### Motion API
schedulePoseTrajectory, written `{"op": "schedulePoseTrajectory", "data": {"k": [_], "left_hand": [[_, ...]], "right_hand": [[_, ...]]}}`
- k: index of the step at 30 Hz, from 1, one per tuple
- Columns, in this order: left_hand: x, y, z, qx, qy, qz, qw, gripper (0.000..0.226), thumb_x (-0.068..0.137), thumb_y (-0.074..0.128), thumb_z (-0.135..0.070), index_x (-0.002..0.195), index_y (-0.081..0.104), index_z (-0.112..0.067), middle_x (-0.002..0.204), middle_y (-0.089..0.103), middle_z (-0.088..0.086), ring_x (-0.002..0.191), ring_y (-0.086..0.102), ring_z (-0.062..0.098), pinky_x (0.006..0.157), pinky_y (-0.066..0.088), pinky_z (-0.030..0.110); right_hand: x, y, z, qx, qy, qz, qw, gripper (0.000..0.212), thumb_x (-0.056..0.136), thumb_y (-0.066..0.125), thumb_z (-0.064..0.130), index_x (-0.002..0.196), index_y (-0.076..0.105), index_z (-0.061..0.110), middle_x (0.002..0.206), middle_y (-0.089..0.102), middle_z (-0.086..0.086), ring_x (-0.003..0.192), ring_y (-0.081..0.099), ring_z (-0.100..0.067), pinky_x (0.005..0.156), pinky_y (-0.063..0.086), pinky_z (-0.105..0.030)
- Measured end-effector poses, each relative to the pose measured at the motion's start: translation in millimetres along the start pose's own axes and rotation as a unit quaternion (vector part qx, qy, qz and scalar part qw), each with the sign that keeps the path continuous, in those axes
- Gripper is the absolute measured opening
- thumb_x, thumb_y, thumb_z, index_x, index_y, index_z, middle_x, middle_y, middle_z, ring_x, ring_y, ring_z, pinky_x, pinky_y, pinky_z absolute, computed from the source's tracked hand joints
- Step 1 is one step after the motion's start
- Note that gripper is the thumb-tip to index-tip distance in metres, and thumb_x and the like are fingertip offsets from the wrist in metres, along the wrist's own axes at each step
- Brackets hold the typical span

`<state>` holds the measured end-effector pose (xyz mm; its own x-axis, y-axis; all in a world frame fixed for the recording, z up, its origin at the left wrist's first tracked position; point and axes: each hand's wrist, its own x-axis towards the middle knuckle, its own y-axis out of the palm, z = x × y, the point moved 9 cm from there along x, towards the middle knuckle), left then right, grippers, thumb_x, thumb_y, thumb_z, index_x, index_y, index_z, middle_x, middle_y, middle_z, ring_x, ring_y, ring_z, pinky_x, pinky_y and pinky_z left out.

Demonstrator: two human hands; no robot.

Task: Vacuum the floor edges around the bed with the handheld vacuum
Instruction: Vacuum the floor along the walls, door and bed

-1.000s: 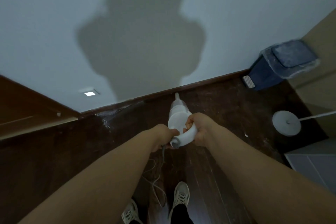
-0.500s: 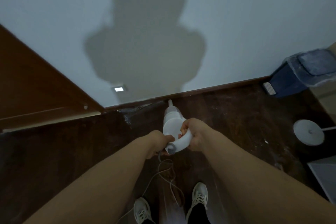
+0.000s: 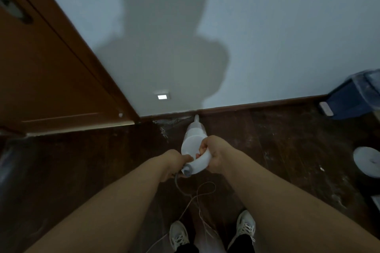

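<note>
**Hazards at the skirting board: cord, door and loose debris**

Skirting board (image 3: pixel 257 106), where wall meets dark wooden floor (image 3: pixel 287 150), serves as the landmark. Wooden door (image 3: pixel 51 67) stands at the board's left end; a careless leftward sweep could knock the nozzle against it. Blue pedal bin (image 3: pixel 353 100) sits at the board's right end, with a white round base (image 3: pixel 368 161) on the floor in front of it. Handheld vacuum (image 3: pixel 194 143) points at the board, nozzle tip touching or just short of it. Right hand (image 3: pixel 213 154) is wrapped around the curved handle; left hand (image 3: pixel 174 163) grips the handle's rear end where the cord leaves. Cord (image 3: pixel 197 197) loops on the floor towards the shoes (image 3: pixel 178 236), a likely trip or snag. Pale scraps (image 3: pixel 164 125) beside the nozzle could clog it.
</note>
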<state>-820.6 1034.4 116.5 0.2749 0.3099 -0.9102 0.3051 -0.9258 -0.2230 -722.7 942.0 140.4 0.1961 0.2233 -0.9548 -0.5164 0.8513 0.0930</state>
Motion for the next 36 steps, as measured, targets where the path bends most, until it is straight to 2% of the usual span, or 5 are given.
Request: {"op": "schedulePoseTrajectory", "data": {"k": [8,12,19,28,36], "left_hand": [[-17.2,-54.2,46.4,0.023,0.003,-0.037,0.999,0.036,0.095,0.053,-0.033,0.114,0.053,-0.002,0.079,0.057,0.003,0.068,0.056,0.012,0.058,0.042,0.022],[-20.3,-68.3,61.8,0.027,-0.015,-0.054,0.998,0.042,0.094,0.054,-0.036,0.115,0.054,0.000,0.078,0.057,0.005,0.069,0.056,0.014,0.059,0.041,0.023],[-22.7,-43.0,44.5,0.029,-0.006,-0.056,0.998,0.043,0.094,0.054,-0.037,0.118,0.052,-0.002,0.080,0.055,0.004,0.070,0.053,0.013,0.056,0.039,0.022],[-40.3,37.5,-22.7,-0.001,0.010,-0.026,1.000,0.030,0.094,0.056,-0.035,0.098,0.054,-0.005,0.084,0.059,0.008,0.094,0.063,0.024,0.093,0.049,0.034],[-65.0,75.7,-69.6,-0.012,0.030,-0.017,0.999,0.025,0.094,0.055,-0.034,0.083,0.048,-0.013,0.089,0.059,0.007,0.101,0.064,0.025,0.096,0.051,0.034]], "right_hand": [[0.2,64.7,-30.2,-0.047,0.023,0.033,0.998,0.053,0.085,0.052,0.001,0.136,0.041,0.008,0.106,0.052,-0.019,0.076,0.053,-0.023,0.068,0.051,-0.030],[1.1,79.3,-39.6,-0.053,0.028,0.045,0.997,0.054,0.086,0.052,0.001,0.138,0.040,0.010,0.124,0.052,-0.019,0.076,0.053,-0.021,0.067,0.050,-0.031],[0.6,48.7,-29.9,-0.030,-0.001,0.033,0.999,0.057,0.083,0.049,-0.003,0.137,0.041,0.012,0.112,0.051,-0.019,0.079,0.054,-0.023,0.058,0.049,-0.029],[-23.7,-46.7,7.9,0.012,-0.021,-0.002,1.000,0.053,0.082,0.048,-0.004,0.133,0.045,0.010,0.097,0.049,-0.019,0.071,0.050,-0.023,0.053,0.047,-0.030],[-49.5,-96.0,36.1,0.026,-0.032,-0.006,0.999,0.053,0.083,0.052,-0.002,0.133,0.044,0.012,0.095,0.049,-0.019,0.076,0.052,-0.025,0.056,0.048,-0.030]]}}
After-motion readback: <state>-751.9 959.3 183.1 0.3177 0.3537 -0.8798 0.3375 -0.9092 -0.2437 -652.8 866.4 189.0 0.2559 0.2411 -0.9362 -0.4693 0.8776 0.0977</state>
